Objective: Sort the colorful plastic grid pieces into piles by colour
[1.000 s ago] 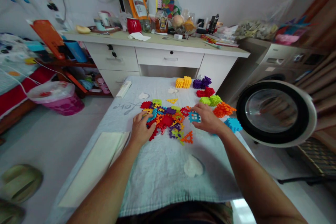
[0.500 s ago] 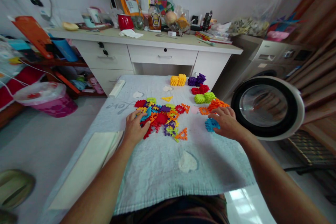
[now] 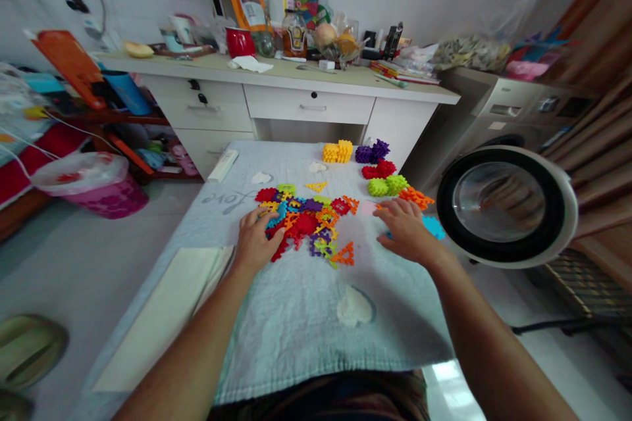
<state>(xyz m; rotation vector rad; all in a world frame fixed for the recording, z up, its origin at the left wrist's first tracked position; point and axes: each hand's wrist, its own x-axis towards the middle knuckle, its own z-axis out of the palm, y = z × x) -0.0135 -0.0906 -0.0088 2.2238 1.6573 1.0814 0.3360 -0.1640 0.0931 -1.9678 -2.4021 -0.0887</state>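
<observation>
A mixed pile of colourful interlocking plastic pieces (image 3: pixel 309 223) lies on a light blue cloth (image 3: pixel 301 316) that covers a small table. My left hand (image 3: pixel 255 241) rests on the pile's left edge, fingers lying loosely over the pieces. My right hand (image 3: pixel 407 231) lies palm down to the right of the pile, fingers stretched toward it, with nothing seen in it. Just behind it sit blue pieces (image 3: pixel 434 227). Sorted stacks run along the right side: yellow (image 3: pixel 338 152), purple (image 3: pixel 372 152), red (image 3: pixel 379 170), green (image 3: pixel 388 185) and orange (image 3: pixel 416 197).
A white desk (image 3: pixel 306 95) crowded with bottles and cups stands behind the table. At the right, a washing machine's round door (image 3: pixel 506 205) hangs open close to the table. A pink bin (image 3: pixel 91 184) is on the floor at left. A pale folded sheet (image 3: pixel 172 302) lies at the table's left edge.
My right hand took a blue piece from the pile to the right, left it with the blue pieces, and has moved back a little leftward. My left hand has stayed put.
</observation>
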